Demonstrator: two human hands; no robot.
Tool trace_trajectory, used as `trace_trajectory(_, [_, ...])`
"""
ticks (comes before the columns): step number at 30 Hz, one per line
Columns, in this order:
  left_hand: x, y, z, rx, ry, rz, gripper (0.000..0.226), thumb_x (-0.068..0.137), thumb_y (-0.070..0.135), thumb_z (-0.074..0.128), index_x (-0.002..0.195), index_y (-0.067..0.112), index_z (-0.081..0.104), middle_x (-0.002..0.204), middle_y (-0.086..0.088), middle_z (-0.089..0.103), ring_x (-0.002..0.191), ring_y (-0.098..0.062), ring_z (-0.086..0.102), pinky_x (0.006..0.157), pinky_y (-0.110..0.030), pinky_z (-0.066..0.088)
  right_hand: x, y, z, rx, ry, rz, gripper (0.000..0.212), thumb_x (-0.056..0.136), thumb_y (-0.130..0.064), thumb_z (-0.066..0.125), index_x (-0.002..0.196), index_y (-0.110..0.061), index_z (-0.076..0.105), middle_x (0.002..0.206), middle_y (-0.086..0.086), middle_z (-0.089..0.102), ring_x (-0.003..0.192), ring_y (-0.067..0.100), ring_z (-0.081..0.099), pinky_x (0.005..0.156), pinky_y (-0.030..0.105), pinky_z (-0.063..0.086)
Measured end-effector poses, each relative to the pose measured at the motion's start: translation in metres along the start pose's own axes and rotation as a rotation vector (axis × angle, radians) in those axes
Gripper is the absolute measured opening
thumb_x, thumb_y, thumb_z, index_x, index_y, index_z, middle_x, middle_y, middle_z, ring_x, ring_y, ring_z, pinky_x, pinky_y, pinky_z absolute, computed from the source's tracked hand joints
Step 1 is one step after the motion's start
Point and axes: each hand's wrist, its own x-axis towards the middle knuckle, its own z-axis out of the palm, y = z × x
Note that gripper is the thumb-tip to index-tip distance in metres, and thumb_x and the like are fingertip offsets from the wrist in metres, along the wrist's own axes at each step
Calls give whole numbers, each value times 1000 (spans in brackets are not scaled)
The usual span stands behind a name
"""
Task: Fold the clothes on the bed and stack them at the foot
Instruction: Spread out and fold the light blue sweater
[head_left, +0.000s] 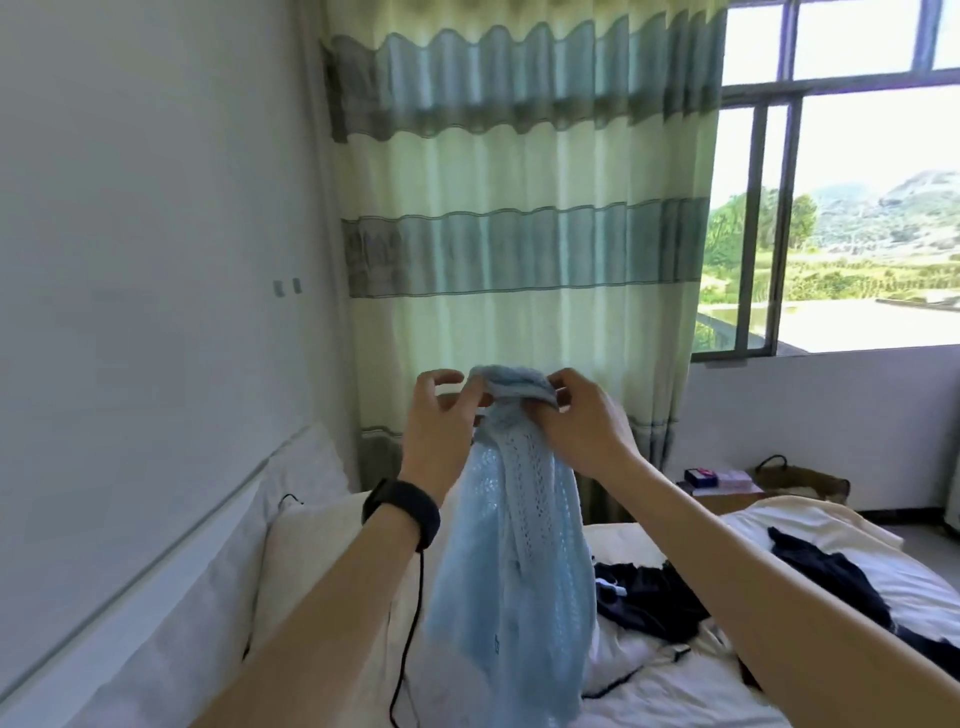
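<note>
Pale blue and open-knit, the blue knit garment (511, 571) is hanging in the air above the bed (675, 691). Its long axis is running straight up and down, with the bunched top edge up and the loose hem down over the white sheet. 2 small boxes (727, 478) beside a basket (800, 480) are carrying print too small to read. The garment is hiding part of the dark clothes (649, 597) lying on the sheet behind it. The right hand (576, 421) is pinching the bunched top with curled fingers. The left hand (441, 415), wearing a black wristband (402, 506), is curling its fingers at the top's other side; I cannot tell whether it is gripping. A striped curtain (519, 234) is hanging behind.
</note>
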Motion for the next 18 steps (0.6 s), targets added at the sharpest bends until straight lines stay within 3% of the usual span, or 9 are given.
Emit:
trace_trajectory(3, [-39,-49,-1,21,81,78,28,90,51,67,108,36,53,94,13,68,81,-1,65,62,-12,49,12,-9,-3,58,52,41,10,93,-35,59,86,-28,61,77,-11,65,73,14,61,66,34,49])
trace_trajectory(6, [-65,-91,3,147,-212,62,33,80,64,67,106,45,58,98,21,67,91,2,63,71,-18,54,21,-12,-8,180,73,123,15,94,-27,58,90,-16,67,76,1,66,73,22,60,66,36,49])
trace_trajectory(8, [-67,-107,6,303,-389,45,26,82,54,69,105,47,60,97,20,68,92,2,63,78,-24,56,24,-13,-12,279,71,171,15,96,-24,60,93,-12,68,80,6,67,76,23,60,69,40,54])
trace_trajectory(12, [-48,-100,12,512,-355,106,10,89,34,67,98,35,71,88,17,71,84,0,65,82,-31,56,25,-8,-23,385,82,215,14,97,-18,62,94,-7,69,85,12,68,77,23,62,84,53,58])
trace_trajectory(15, [-31,-73,13,754,-280,280,18,89,56,60,101,43,62,86,24,67,76,7,61,60,-16,45,24,3,-38,449,111,260,14,97,-15,62,93,-4,69,91,18,71,84,32,68,87,56,59])
trace_trajectory(16, [-27,-66,13,819,-287,369,23,89,61,56,105,45,57,88,25,66,76,7,60,58,-13,41,24,7,-43,489,111,282,13,98,-13,62,92,-4,69,97,21,72,91,37,70,88,55,59])
trace_trajectory(18, [-22,-57,19,933,-380,561,29,91,63,52,114,45,53,96,20,65,83,1,60,64,-20,49,24,15,-52,598,108,321,11,99,-10,62,92,-5,69,104,24,72,95,38,71,88,50,60])
